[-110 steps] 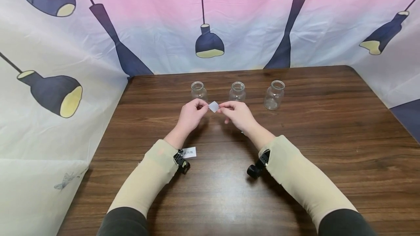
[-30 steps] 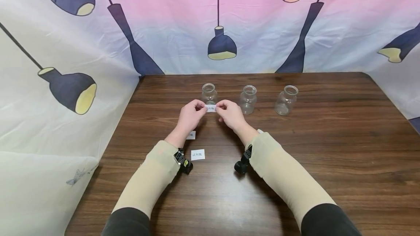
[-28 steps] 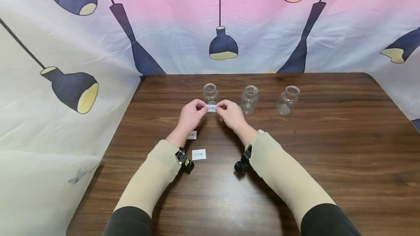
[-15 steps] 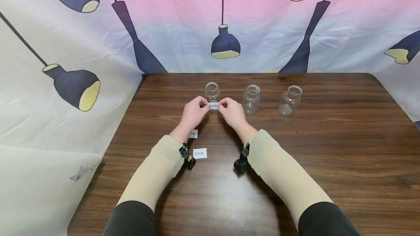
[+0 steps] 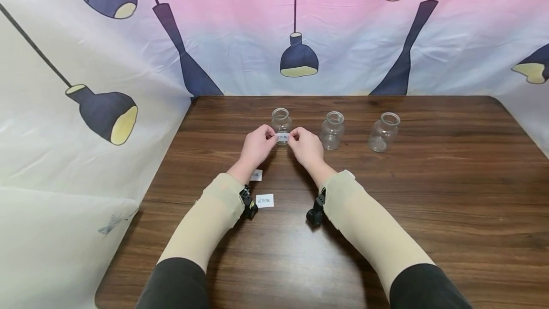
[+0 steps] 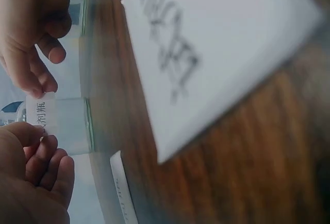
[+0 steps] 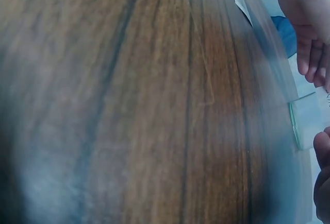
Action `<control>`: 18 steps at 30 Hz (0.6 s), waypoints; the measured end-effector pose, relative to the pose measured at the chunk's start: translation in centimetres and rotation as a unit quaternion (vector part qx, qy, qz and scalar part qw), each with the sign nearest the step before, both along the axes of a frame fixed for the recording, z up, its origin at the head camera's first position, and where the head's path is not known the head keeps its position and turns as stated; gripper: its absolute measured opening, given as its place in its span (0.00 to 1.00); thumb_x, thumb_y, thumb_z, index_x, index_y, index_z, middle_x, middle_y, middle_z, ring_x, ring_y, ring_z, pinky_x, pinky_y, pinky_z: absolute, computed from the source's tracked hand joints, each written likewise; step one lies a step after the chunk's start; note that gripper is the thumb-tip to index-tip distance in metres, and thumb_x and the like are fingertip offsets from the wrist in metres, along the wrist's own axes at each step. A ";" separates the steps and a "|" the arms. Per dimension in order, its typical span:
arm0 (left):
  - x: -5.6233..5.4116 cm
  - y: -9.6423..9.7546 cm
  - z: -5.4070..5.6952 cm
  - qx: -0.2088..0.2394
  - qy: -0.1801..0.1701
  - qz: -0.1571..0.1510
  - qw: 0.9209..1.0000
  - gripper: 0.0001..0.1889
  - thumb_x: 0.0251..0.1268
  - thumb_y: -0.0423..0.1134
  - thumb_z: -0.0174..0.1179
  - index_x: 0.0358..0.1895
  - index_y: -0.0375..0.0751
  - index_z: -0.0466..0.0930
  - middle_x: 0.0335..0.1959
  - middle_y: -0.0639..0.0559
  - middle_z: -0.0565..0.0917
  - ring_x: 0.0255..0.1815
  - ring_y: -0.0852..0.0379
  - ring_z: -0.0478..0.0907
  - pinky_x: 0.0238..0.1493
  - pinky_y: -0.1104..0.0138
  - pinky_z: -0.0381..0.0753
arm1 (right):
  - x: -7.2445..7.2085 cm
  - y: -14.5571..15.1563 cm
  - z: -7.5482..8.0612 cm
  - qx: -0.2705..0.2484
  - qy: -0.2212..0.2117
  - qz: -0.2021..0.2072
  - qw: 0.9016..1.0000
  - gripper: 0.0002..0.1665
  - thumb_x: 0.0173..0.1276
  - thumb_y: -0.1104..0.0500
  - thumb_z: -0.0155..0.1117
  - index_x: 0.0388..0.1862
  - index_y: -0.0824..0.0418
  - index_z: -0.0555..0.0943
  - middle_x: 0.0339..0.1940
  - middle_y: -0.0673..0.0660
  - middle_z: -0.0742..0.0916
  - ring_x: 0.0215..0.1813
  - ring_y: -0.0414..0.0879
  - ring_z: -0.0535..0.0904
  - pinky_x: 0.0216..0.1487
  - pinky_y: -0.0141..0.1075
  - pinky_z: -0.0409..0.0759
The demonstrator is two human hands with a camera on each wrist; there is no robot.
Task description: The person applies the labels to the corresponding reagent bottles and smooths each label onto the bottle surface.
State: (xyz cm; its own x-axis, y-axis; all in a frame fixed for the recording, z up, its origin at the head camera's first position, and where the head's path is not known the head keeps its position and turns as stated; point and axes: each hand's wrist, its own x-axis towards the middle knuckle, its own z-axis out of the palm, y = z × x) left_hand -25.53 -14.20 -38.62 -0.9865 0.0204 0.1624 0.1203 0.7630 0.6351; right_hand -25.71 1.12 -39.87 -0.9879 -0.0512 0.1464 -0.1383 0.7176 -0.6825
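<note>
My left hand (image 5: 259,146) and right hand (image 5: 307,147) pinch opposite ends of a small white label (image 5: 282,137) printed with dark characters. They hold it level against the front of the leftmost clear glass jar (image 5: 280,120), its lower body partly covered by the label. In the left wrist view, the label (image 6: 41,112) overlaps the jar's side (image 6: 72,123), with the left hand (image 6: 36,175) below and the right hand (image 6: 33,33) above. The right wrist view catches only the jar's base (image 7: 304,121) and parts of both hands at its right edge.
Two more glass jars, a middle one (image 5: 332,130) and a right one (image 5: 383,131), stand uncapped along the back of the wooden table (image 5: 450,204). A printed label (image 5: 264,200) lies near the left wrist. Another label (image 5: 257,175) is partly hidden by the left forearm.
Earlier the label was tilted between my fingertips, its plain side showing. It is now level, print facing me, and has come up against the left jar. The head view has shifted slightly.
</note>
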 end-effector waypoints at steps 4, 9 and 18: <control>-0.1 0.1 0.1 -0.006 -0.001 -0.003 1.000 0.07 0.64 0.41 0.58 0.36 0.41 0.76 0.31 0.50 0.81 0.31 0.53 0.74 0.36 0.62 0.72 | -0.1 0.0 -0.1 0.004 -0.002 -0.004 1.000 0.10 0.65 0.52 0.54 0.37 0.54 0.80 0.31 0.49 0.84 0.35 0.47 0.77 0.36 0.42 0.73; 0.0 0.1 0.2 -0.010 -0.011 0.003 1.000 0.08 0.65 0.42 0.57 0.37 0.41 0.76 0.31 0.50 0.81 0.32 0.53 0.74 0.36 0.62 0.72 | -0.2 -0.1 0.0 0.009 0.000 -0.004 1.000 0.10 0.64 0.53 0.54 0.37 0.54 0.80 0.30 0.49 0.84 0.33 0.47 0.77 0.36 0.41 0.73; -0.1 0.0 0.1 0.000 -0.031 0.013 0.999 0.08 0.66 0.43 0.57 0.37 0.42 0.76 0.31 0.50 0.80 0.32 0.53 0.73 0.35 0.63 0.71 | -0.3 -0.2 0.1 0.015 0.003 0.004 1.000 0.09 0.64 0.53 0.54 0.36 0.54 0.80 0.31 0.49 0.84 0.35 0.48 0.78 0.37 0.41 0.74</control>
